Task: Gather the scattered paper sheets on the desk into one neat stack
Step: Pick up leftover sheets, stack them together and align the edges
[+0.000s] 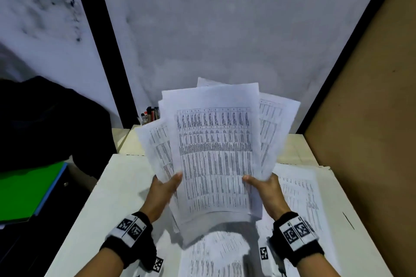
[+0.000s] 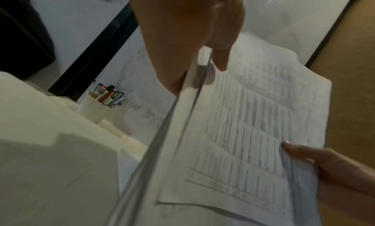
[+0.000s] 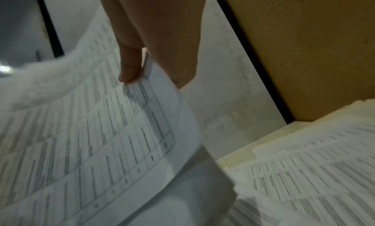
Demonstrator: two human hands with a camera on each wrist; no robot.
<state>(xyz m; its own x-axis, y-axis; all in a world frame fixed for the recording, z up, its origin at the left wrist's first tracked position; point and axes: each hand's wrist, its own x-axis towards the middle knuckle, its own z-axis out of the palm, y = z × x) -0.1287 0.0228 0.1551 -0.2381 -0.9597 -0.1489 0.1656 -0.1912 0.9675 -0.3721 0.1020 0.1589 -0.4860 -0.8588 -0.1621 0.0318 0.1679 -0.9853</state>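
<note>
The bundle of paper sheets (image 1: 216, 153) is up off the tabletop (image 1: 108, 191), held roughly upright and fanned out unevenly, so a few sheets poke out to the left, right and top behind the front one. All of them are printed with dense tables. The left hand (image 1: 163, 189) has its grip on the left edge of the bundle, thumb on the front and the rest of the hand behind; in the left wrist view you can see the edge of the sheets pinched between thumb and fingers (image 2: 174, 42). The right hand (image 1: 266, 189) does the same on the right edge, thumb pressed on the front sheet, fingers (image 3: 172, 42) curled round the back.

More printed sheets are lying flat on the tabletop: one to the right (image 1: 301, 195) of the right hand, and another near the front edge (image 1: 216, 256) below the lifted bundle, pretty blurry in the head view.

Both wrists wear black bands (image 1: 132, 229) with square black-and-white markers. At the back left there's a white cup of pens (image 2: 95, 107) against the grey wall (image 1: 225, 29). A brown board (image 1: 371, 119) stands on the right side, and off to the left there's a green folder (image 1: 24, 191) with something dark (image 1: 49, 119) behind it.
</note>
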